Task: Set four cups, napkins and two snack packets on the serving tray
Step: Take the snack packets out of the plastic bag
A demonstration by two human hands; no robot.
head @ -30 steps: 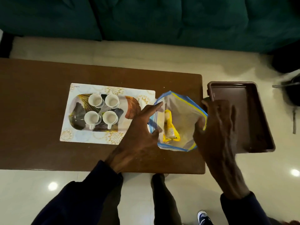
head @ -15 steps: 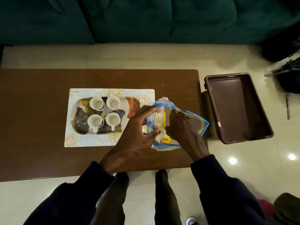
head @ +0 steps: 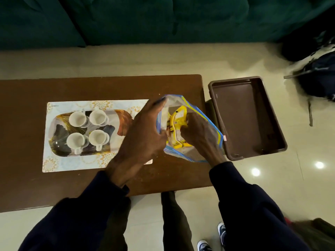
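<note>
Several white cups [head: 88,130] stand on the patterned serving tray [head: 59,140], which rests on a floral placemat [head: 52,162] on the brown table [head: 23,124]. To the tray's right, my left hand [head: 143,134] holds open the rim of a clear zip bag [head: 210,129] with blue and yellow edging. My right hand [head: 195,134] is inside the bag, fingers closed around the yellow snack packets [head: 178,116]. White paper, perhaps napkins, shows faintly inside the bag by my left fingers.
An empty brown plastic bin [head: 248,115] sits just off the table's right end. A green sofa [head: 163,19] runs behind the table. A dark backpack [head: 319,77] lies on the floor at far right. My legs and shoes are below the table's near edge.
My right hand went from the bag's outer rim into the bag and closed on the yellow packets. My left hand kept hold of the bag's rim.
</note>
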